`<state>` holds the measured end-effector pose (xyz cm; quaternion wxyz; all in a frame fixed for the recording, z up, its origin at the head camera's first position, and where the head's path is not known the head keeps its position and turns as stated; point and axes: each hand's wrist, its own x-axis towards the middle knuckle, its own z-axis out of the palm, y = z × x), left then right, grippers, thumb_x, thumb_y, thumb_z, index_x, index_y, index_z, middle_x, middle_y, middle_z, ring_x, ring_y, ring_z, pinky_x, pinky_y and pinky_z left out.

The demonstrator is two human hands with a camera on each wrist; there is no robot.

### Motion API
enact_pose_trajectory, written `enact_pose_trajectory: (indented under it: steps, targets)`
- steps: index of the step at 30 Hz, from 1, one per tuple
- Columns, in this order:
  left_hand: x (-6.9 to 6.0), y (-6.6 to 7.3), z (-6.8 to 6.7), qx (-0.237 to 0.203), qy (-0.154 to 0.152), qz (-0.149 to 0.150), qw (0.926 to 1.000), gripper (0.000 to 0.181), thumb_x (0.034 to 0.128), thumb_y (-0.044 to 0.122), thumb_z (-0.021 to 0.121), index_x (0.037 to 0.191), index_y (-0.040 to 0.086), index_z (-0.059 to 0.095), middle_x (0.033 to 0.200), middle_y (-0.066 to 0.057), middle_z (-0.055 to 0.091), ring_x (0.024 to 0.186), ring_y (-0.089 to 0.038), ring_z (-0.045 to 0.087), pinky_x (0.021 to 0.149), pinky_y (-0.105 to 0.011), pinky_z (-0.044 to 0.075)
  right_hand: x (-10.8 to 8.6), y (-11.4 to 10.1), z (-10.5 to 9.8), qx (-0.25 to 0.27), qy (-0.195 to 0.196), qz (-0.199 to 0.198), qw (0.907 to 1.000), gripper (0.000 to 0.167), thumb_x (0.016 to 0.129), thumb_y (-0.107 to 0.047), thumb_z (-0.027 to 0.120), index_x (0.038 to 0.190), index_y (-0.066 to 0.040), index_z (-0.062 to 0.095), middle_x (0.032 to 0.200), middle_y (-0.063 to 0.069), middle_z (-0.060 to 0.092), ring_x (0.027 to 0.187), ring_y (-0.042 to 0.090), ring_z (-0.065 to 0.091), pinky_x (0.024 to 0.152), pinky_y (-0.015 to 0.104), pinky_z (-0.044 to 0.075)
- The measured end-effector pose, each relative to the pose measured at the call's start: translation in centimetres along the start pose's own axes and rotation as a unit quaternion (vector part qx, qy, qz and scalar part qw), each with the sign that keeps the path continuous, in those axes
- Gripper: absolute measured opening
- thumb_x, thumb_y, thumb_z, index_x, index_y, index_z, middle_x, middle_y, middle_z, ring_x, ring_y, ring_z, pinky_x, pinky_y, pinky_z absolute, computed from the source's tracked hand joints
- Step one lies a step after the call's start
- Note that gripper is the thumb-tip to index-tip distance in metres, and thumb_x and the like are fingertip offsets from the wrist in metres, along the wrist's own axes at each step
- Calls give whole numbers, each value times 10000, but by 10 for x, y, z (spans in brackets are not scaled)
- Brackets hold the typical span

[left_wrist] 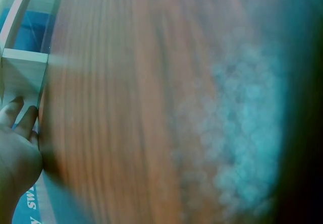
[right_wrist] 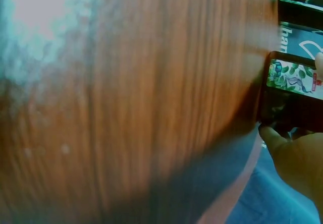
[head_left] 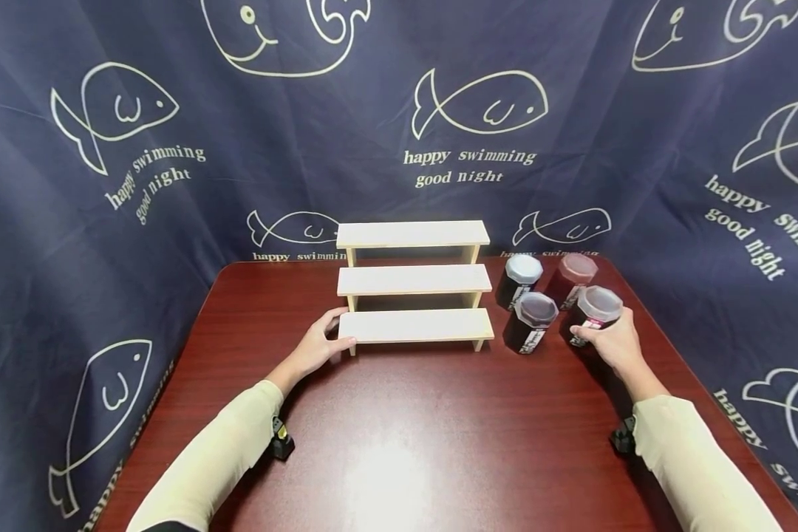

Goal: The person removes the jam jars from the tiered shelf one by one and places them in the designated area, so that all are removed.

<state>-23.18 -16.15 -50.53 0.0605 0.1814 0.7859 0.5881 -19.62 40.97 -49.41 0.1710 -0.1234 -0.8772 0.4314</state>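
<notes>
A three-step wooden display rack [head_left: 415,281] with white treads stands at the back middle of the table. My left hand [head_left: 315,343] holds the left end of its lowest step, thumb at the front edge and fingers behind. In the left wrist view the left hand [left_wrist: 17,151] lies against the rack's side [left_wrist: 22,77]. At right, my right hand [head_left: 617,341] grips a dark jar [head_left: 585,325] with a clear octagonal lid, thumb on the near side. The right wrist view shows this jar's [right_wrist: 292,103] printed label, with the right hand [right_wrist: 298,158] around it.
Beside the gripped jar stand a dark jar with a purplish lid [head_left: 530,325], a dark jar with a pale blue lid [head_left: 520,281] and a reddish jar [head_left: 570,279]. The reddish-brown table [head_left: 452,414] meets a blue fish-print curtain [head_left: 372,177] behind.
</notes>
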Motion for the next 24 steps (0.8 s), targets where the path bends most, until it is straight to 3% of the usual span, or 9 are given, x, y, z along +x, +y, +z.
enact_pose_trajectory:
  steps: [3, 6, 10, 13, 16, 20, 24]
  targets:
    - [4, -11, 1, 33, 49, 27, 10000, 705, 887, 9, 753, 1490, -52, 394, 1377, -277, 561, 1305, -355, 494, 1059, -467, 385, 1, -1, -1, 7, -37, 32, 10000, 864, 768, -146, 883, 1464, 10, 395, 1316, 215, 536, 1149, 307, 498, 988, 330, 364]
    - [4, -12, 1, 67, 85, 71, 9999, 696, 879, 21, 766, 1480, -26, 418, 1356, -247, 588, 1277, -328, 525, 1047, -423, 400, 0, -3, -4, 48, -50, 156, 9999, 990, 790, -198, 872, 1550, -10, 266, 1453, 257, 437, 1283, 382, 439, 1104, 445, 312]
    - [4, -10, 2, 185, 70, 130, 9997, 680, 872, 48, 781, 1461, -8, 446, 1334, -228, 610, 1262, -318, 545, 1057, -443, 394, 0, -13, -11, 73, 316, 39, 9995, 1108, 796, -219, 862, 1610, -65, 126, 1549, 267, 326, 1393, 421, 340, 1166, 500, 233]
    - [4, -8, 1, 372, 39, 147, 9992, 683, 872, 86, 791, 1459, -3, 453, 1338, -236, 604, 1273, -346, 541, 1073, -499, 379, 3, -29, -17, -24, 657, -372, 9971, 1091, 773, -208, 877, 1608, -96, 182, 1536, 243, 344, 1395, 394, 341, 1165, 470, 241]
    - [3, -4, -2, 798, -6, 104, 9968, 722, 860, 161, 815, 1474, 36, 456, 1378, -208, 584, 1300, -350, 524, 1093, -515, 369, 4, -51, -22, -171, 730, -965, 9925, 1030, 744, -185, 896, 1575, -75, 298, 1515, 235, 362, 1392, 385, 337, 1165, 464, 243]
    - [-1, 4, -7, 1718, -187, 143, 9849, 803, 853, 253, 825, 1521, 74, 417, 1474, -156, 514, 1353, -329, 478, 1113, -503, 358, 0, -79, -22, -294, 390, -1808, 9823, 929, 709, -121, 907, 1499, -14, 429, 1483, 250, 400, 1378, 399, 346, 1164, 424, 241]
    - [-7, 12, -13, 2460, -451, 268, 9679, 864, 866, 320, 807, 1560, 64, 362, 1564, -174, 397, 1429, -328, 376, 1146, -521, 299, -7, -102, -15, -367, -153, -2610, 9645, 836, 697, -72, 898, 1428, 21, 504, 1453, 252, 447, 1362, 416, 367, 1156, 408, 252]
